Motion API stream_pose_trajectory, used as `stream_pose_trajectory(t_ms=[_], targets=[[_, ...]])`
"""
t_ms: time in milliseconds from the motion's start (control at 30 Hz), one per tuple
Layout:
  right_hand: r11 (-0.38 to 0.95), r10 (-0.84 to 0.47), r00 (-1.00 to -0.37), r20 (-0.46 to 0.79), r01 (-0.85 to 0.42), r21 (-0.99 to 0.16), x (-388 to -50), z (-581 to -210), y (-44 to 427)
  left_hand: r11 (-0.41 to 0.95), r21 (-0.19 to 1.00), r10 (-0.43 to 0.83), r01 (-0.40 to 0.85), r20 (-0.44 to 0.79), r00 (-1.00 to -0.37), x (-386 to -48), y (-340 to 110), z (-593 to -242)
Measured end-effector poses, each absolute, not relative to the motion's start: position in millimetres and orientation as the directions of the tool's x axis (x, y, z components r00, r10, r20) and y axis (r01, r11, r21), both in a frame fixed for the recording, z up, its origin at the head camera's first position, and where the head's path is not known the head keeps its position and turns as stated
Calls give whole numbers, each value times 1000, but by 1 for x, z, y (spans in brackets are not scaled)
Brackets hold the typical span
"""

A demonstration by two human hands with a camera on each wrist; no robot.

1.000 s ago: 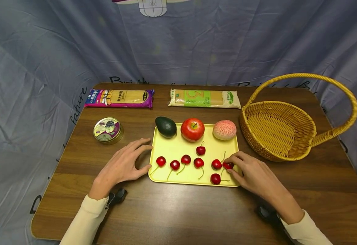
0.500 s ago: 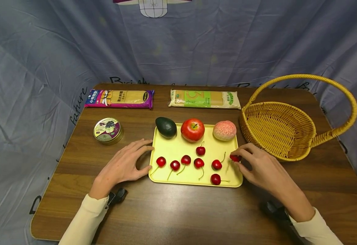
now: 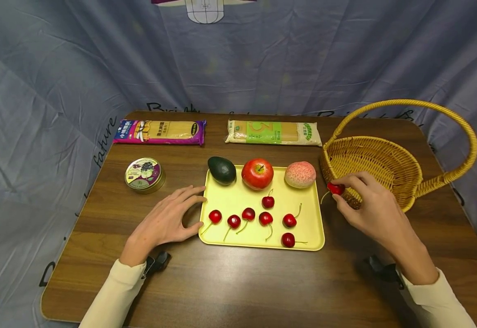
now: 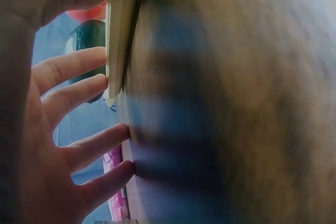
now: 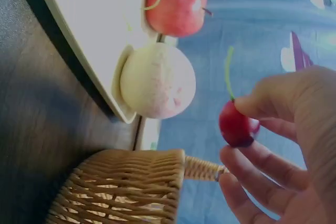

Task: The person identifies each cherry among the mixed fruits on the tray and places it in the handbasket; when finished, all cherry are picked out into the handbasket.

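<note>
Between thumb and fingers, my right hand (image 3: 375,212) pinches a red cherry (image 5: 236,124) by its body, its green stem sticking out. That hand is raised off the table at the near left rim of the wicker basket (image 3: 369,212). With fingers spread, my left hand (image 3: 166,216) touches the left edge of the yellow tray (image 3: 238,244); its thumb and two fingertips meet the rim in the left wrist view. Several cherries (image 3: 265,218) lie on the tray's front half. Along its back edge sit a dark green avocado (image 3: 222,170), a red apple (image 3: 257,173) and a pink peach (image 3: 300,174).
A purple pasta packet (image 3: 160,132) and a green-and-white pasta packet (image 3: 273,132) lie along the back of the table. A round tin (image 3: 143,175) stands left of the tray. The basket's tall handle (image 3: 423,104) arches over its right side. A grey-blue curtain (image 3: 263,59) hangs behind.
My right hand has taken the cherry off the tray's right side and moved it right, up to the basket. The tray's right edge shows fully. My left hand has stayed at the tray.
</note>
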State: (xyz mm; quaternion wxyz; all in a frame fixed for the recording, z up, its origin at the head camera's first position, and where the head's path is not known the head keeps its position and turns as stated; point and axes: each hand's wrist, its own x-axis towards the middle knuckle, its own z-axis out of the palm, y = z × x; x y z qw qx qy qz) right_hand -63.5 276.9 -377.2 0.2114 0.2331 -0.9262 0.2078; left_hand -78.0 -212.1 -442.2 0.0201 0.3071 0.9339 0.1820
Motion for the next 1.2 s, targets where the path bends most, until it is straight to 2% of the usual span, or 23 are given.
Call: stream_pose_trajectory(t_ms=[233, 767, 1200], targets=[[800, -233, -815, 531, -471, -372, -77, -380, 294, 746, 350, 582, 567, 72, -810, -78, -212, -442], [842, -145, -856, 497, -370, -392, -104, -401, 325, 753, 362, 564, 550, 76, -822, -78, -212, -443], [878, -137, -938, 319, -264, -400, -129, -415, 344, 750, 368, 562, 549, 82, -823, -78, -212, -444]])
